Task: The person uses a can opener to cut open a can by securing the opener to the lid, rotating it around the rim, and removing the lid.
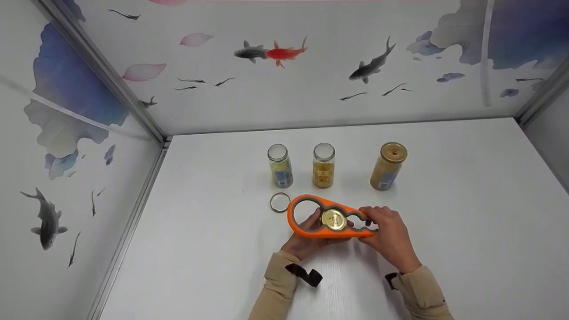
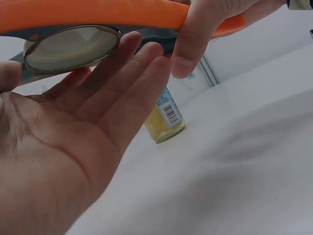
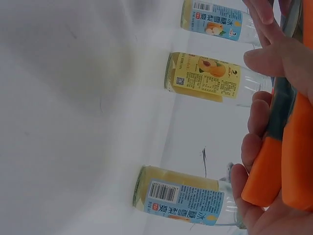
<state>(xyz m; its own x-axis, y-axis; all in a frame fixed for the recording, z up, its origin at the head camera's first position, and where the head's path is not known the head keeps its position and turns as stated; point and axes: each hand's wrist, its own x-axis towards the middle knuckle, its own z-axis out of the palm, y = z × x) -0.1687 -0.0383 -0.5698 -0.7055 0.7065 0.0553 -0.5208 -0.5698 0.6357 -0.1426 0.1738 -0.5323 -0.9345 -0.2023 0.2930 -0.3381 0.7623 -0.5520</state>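
An orange multi-hole jar opener [image 1: 291,214] with grey grip lining is held over the table in both hands. Inside its middle hole sits a gold jar lid [image 1: 334,219]; the pale underside of that lid faces down in the left wrist view. My left hand [image 1: 304,244] is beneath the opener, palm up, its thumb at one edge of the lid and long, nearly straight fingers at the opposite edge. At the narrow end, my right hand [image 1: 393,235] grips the opener's handles between thumb and fingers.
Behind the hands stand two lidless glass jars, the left jar [image 1: 281,171] and the middle jar [image 1: 323,172], both labelled. Farther right is a jar [image 1: 385,171] with its gold lid on. A loose lid [image 1: 280,202] lies left of the opener. Printed panels [image 1: 311,102] wall the table.
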